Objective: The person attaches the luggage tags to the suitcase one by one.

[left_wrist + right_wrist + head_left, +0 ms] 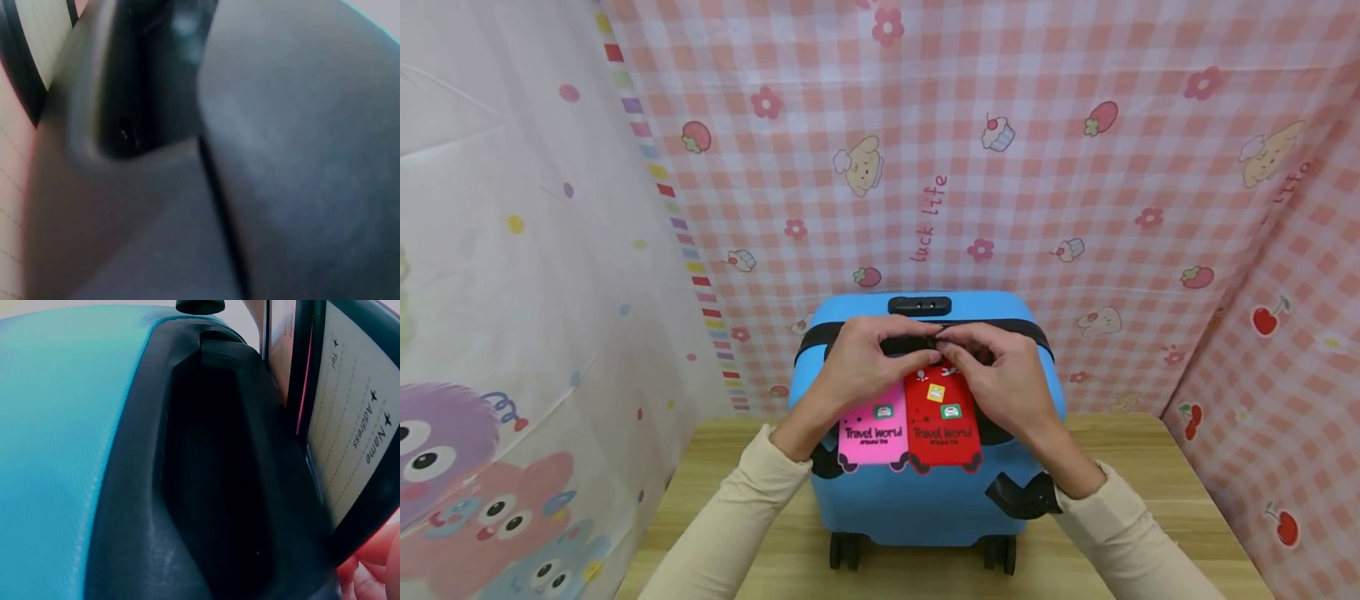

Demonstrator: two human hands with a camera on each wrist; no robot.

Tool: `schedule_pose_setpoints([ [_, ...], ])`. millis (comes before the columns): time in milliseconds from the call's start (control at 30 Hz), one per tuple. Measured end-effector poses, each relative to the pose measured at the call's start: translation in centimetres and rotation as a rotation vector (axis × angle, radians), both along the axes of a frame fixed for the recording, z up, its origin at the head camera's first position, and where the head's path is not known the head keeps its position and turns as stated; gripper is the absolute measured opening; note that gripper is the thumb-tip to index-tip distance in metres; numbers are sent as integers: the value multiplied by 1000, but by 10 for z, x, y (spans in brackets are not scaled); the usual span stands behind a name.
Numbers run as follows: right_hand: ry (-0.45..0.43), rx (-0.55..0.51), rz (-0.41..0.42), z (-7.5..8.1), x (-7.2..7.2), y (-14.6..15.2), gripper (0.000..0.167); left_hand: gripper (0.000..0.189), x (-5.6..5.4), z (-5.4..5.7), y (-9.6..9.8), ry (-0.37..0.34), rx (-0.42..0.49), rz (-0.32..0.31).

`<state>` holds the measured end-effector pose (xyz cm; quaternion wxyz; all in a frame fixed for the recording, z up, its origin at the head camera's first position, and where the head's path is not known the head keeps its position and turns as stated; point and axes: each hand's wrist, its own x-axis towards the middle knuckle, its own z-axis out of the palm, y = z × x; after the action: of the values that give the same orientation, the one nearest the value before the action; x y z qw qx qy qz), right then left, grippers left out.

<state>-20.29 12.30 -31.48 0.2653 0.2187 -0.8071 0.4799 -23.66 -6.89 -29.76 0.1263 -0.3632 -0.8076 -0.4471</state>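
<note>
A blue suitcase stands upright in the middle of the head view. Against its front hang two suitcase-shaped luggage tags side by side, a pink luggage tag and a red luggage tag. At their top ends, my left hand and right hand meet, thumbs and forefingers pinching a small dark strap. The fingers largely hide that strap. In the right wrist view, the tag's white back reads Name, Address and Tel, beside fingers at the lower right.
Behind the hands lies the suitcase's black side-handle recess, also filling the left wrist view. A combination lock sits on top. A black strap piece sticks out near the right forearm. Checked cloth hangs behind the wooden tabletop.
</note>
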Motion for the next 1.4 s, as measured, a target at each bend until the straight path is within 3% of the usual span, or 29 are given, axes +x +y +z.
schedule_pose_setpoints([
  [300,-14,32,-2,1,2,0,14,28,2,1,0,-27,-37,30],
  [800,152,67,19,4,3,1,13,25,3,2,1,-59,-68,69],
  [1167,177,68,45,12,5,1,13,22,2,4,0,-71,-72,74],
  [1400,224,65,54,13,5,4,14,23,3,6,3,-42,-112,102],
])
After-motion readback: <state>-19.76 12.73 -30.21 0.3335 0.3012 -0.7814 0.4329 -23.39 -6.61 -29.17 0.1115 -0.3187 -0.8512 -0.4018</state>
